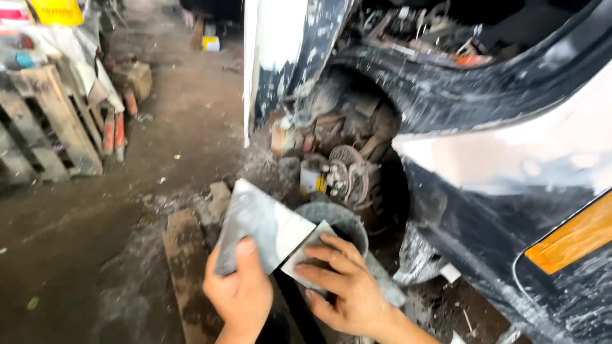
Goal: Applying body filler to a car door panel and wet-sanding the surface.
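A weathered wooden pallet (48, 121) leaned at the far left. The left hand (239, 290) gripped a grey rectangular sheet of sandpaper (258, 224); the right hand (344, 283) pinched a smaller grey sheet (305, 251), touching it, above a grey bucket (344, 220). A sanded dark car body (497, 140) stood right.
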